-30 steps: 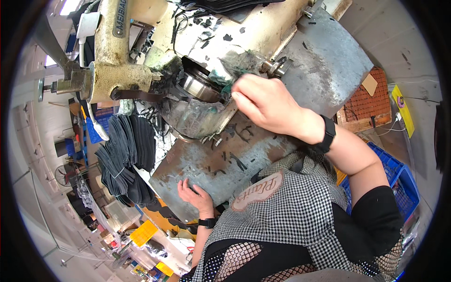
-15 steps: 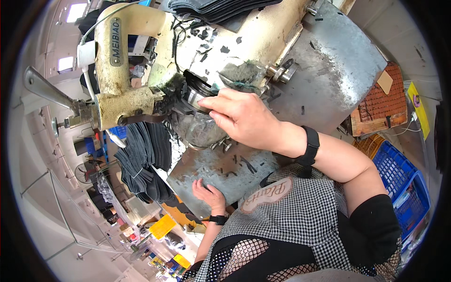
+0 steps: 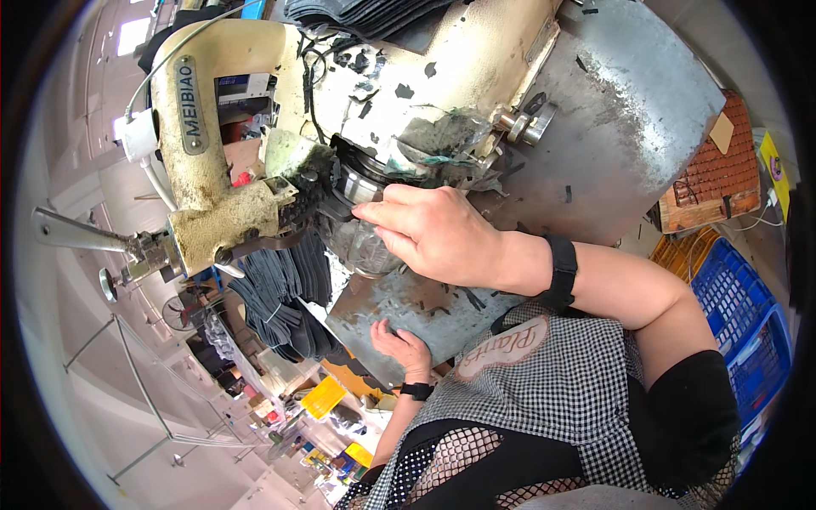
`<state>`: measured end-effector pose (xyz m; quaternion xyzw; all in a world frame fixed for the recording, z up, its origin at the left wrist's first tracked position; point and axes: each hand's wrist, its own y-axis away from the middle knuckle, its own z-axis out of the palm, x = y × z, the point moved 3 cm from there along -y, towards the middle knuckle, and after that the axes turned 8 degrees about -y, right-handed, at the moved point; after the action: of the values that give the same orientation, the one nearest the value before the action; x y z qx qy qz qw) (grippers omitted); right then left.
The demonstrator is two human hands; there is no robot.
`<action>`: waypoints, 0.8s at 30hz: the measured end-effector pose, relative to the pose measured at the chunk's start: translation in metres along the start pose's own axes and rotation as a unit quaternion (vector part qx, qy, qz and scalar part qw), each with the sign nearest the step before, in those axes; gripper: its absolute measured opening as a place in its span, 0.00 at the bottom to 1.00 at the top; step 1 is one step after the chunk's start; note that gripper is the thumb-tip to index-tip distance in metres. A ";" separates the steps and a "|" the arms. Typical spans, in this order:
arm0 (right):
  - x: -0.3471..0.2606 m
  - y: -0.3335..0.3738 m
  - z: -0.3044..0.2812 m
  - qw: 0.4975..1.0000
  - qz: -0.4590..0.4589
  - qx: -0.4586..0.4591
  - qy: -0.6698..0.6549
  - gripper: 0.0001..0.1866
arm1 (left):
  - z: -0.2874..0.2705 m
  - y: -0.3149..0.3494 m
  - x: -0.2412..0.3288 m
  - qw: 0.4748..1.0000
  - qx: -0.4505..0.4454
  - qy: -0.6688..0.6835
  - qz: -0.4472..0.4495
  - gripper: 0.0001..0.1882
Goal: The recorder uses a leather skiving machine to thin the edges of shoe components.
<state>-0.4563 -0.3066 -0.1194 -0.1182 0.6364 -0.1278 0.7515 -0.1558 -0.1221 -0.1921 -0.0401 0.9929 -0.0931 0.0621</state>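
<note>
My right hand is at the head of a cream-coloured machine, with finger and thumb pinched close together. Their tips meet the edge of a dark piece beside the shiny metal cylinder; whether they grip it is hidden. Below the cylinder is a clear, dirty plastic cover. My left hand lies on the grey metal table plate, fingers loosely spread, holding nothing.
Bundled dark strips hang left of the plate. A stack of dark pieces lies on the machine top among black scraps. A metal lever sticks out at left. Blue crates and a brown woven mat are at right.
The view has shifted, so most of the scene sits differently. My right fingertips have moved off the shiny cylinder to the dark piece beside it. My left hand stays on the plate.
</note>
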 end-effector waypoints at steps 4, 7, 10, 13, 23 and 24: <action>-0.003 0.000 -0.003 1.000 0.005 0.008 -0.006 0.10 | 0.000 -0.002 0.002 1.000 -0.002 -0.001 0.009 0.20; -0.006 0.004 -0.006 1.000 0.007 -0.013 0.018 0.11 | 0.000 -0.001 0.001 1.000 -0.014 0.004 -0.004 0.22; -0.010 0.012 -0.015 0.999 -0.014 -0.002 0.045 0.10 | 0.001 -0.001 0.001 1.000 -0.010 0.002 -0.008 0.22; -0.022 0.022 -0.039 0.990 -0.059 0.024 0.126 0.10 | 0.004 0.000 -0.001 1.000 0.004 0.007 -0.014 0.22; -0.005 0.034 -0.129 0.893 -0.057 0.093 0.437 0.22 | -0.001 0.000 -0.001 0.996 0.034 0.061 -0.056 0.20; -0.003 0.035 -0.129 0.890 -0.067 0.082 0.443 0.22 | -0.002 0.000 -0.002 0.994 0.037 0.072 -0.068 0.20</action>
<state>-0.5823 -0.2746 -0.1489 -0.0293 0.8813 -0.2683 0.3879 -0.1545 -0.1214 -0.1900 -0.0983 0.9856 -0.1367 -0.0141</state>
